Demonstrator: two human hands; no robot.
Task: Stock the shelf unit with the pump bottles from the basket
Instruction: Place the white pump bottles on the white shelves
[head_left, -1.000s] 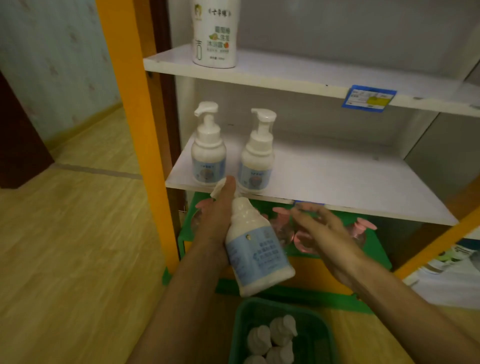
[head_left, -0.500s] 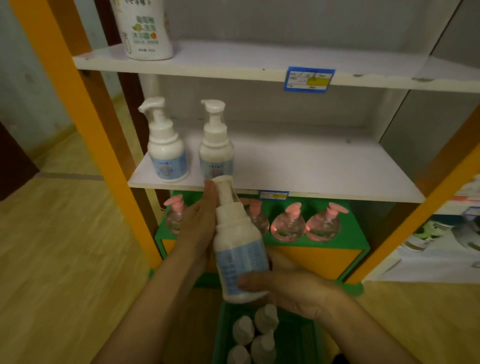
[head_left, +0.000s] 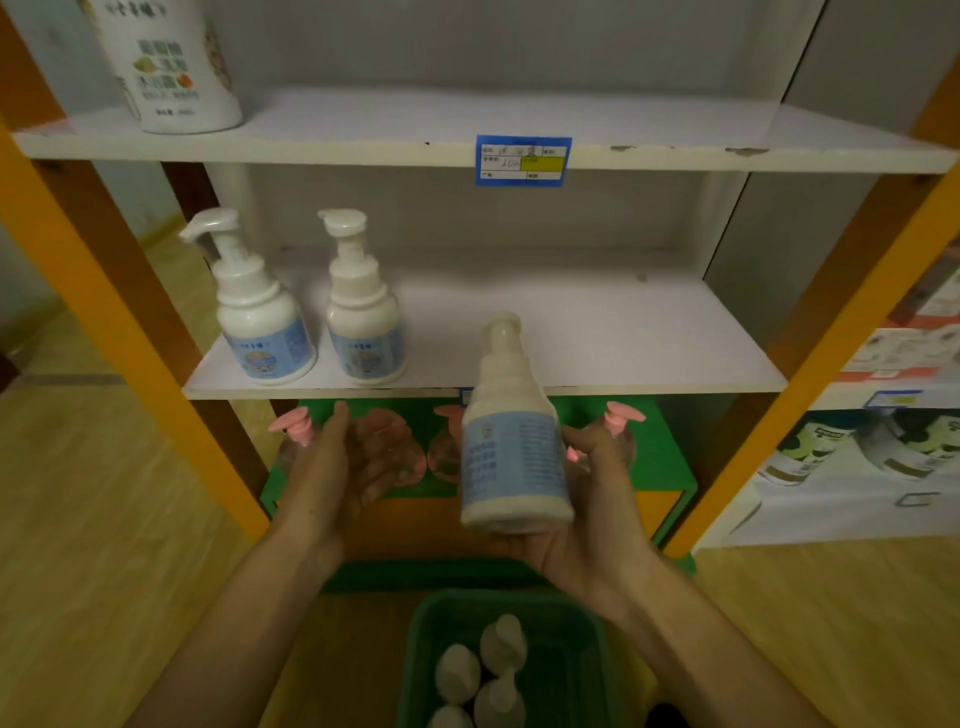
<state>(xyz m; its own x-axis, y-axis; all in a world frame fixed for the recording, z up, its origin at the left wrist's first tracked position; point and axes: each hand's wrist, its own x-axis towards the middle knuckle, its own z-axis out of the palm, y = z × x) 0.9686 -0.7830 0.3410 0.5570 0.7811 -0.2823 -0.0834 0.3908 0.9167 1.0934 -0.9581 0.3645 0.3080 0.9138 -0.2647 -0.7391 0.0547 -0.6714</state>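
My right hand grips a white pump bottle with a blue label from below and behind, upright, just in front of the middle shelf's edge. My left hand hovers to the bottle's left, fingers relaxed, holding nothing. Two matching pump bottles stand at the left end of that white shelf. Below me the green basket holds several more white pump bottles.
Orange uprights frame the shelf unit. A large white bottle stands on the top shelf, which carries a blue price tag. Pink-capped clear bottles sit on the green bottom shelf. Boxed goods lie at right.
My left hand has let go of the bottle's neck and moved left. My right hand now carries the bottle alone, shifted right and up toward the middle shelf.
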